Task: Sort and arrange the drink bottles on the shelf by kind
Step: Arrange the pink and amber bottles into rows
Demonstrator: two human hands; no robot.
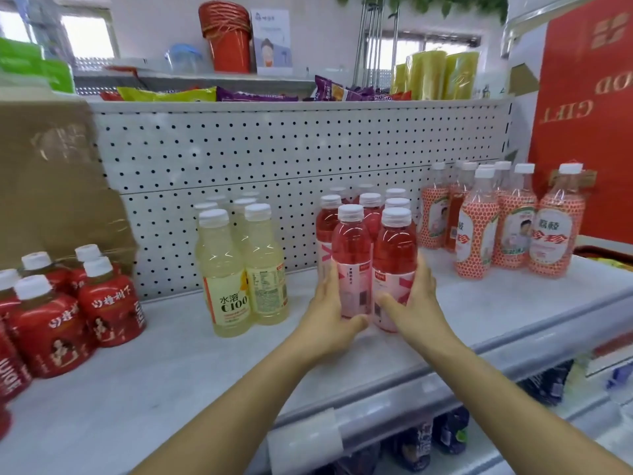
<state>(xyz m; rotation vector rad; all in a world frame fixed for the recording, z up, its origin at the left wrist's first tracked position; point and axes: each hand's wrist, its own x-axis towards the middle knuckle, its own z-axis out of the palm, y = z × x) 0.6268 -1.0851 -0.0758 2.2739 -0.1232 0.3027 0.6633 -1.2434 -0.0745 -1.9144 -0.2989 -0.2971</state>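
Several pink drink bottles [352, 248] stand in two rows at the middle of the white shelf [171, 378]. My left hand [329, 313] presses the left side of the front pair and my right hand [414, 303] presses its right side, cupping the two front bottles between them. To the left stands a group of pale yellow bottles [226, 269]. Red-labelled bottles [48, 323] crowd the far left. Orange-patterned bottles [479, 228] stand at the right.
A perforated grey back panel [274, 156] closes the rear. A cardboard box [51, 186] leans at the left, a red gift box [589, 114] at the right. Snack packs [171, 94] lie on the upper shelf. Dark bottles [445, 430] fill the shelf below.
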